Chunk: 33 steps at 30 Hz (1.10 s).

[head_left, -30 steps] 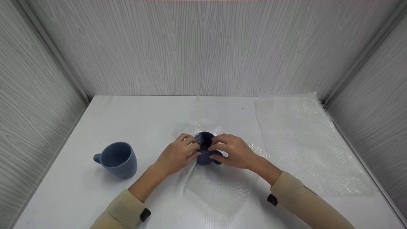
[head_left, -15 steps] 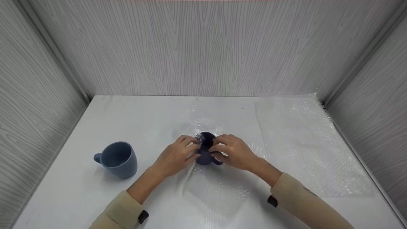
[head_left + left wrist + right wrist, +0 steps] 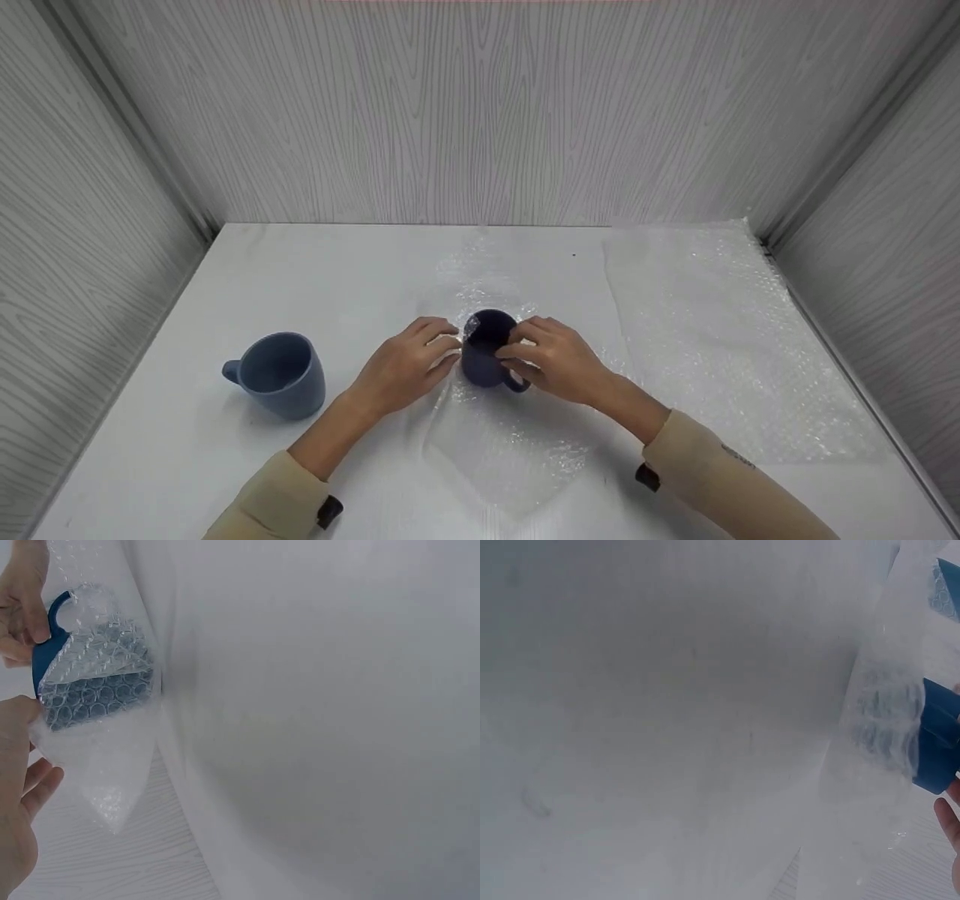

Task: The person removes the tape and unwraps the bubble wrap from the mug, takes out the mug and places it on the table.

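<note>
A dark blue mug (image 3: 480,366) stands on a piece of bubble wrap (image 3: 510,454), its handle towards the right front. My right hand (image 3: 559,358) pinches the mug's wall at the rim, just above the handle. To the left of the mug, my left hand (image 3: 401,369) pinches the wrap with bent fingers, fingertips slightly out from the mug's side. Some wrap overlaps the left part of the rim. In the left wrist view, wrap (image 3: 105,652) covers one side of the mug. The right wrist view shows wrap (image 3: 885,724) around part of the mug (image 3: 936,739).
A greyish-blue mug (image 3: 283,379) stands upright at the left, handle pointing left. A large sheet of bubble wrap (image 3: 720,345) lies flat along the right side of the white table (image 3: 352,270). Wood-grain panels (image 3: 480,112) enclose the back and both sides.
My left hand has drawn back leftward from the mug, and the wrap's left edge has shifted left a little. More of the mug's front shows. My right hand stays at the rim.
</note>
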{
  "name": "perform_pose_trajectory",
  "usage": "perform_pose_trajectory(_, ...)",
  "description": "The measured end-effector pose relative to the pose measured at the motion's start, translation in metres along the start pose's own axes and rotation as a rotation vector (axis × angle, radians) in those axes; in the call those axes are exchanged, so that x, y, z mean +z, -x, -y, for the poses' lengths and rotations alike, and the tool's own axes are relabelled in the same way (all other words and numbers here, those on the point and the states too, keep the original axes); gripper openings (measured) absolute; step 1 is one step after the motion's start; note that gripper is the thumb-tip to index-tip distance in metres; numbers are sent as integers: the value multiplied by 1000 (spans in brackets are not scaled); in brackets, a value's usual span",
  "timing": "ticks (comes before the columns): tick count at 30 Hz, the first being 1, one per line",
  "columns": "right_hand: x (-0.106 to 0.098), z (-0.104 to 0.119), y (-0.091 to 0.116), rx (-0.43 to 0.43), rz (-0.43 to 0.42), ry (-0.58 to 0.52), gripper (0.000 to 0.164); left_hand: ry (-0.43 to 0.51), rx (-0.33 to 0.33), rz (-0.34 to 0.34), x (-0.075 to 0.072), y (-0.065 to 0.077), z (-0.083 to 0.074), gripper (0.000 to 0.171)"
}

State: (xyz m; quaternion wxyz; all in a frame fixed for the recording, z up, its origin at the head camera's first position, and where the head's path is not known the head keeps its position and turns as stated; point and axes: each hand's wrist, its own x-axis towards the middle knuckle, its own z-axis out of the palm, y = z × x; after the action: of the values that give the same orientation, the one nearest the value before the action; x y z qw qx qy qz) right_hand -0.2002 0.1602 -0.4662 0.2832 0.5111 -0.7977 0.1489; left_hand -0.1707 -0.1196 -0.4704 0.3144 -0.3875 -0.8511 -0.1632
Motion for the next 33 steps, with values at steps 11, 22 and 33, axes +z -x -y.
perform_pose_trajectory(11,0,0,3,-33,-53,2,12,-32,-22,-2,-5,1,3,17)
perform_pose_trajectory(22,-1,0,5,-18,-39,17,14,-98,-138,85,-9,6,6,18)
perform_pose_trajectory(33,0,0,6,-24,-51,36,13,-127,-211,138,-13,15,11,26)
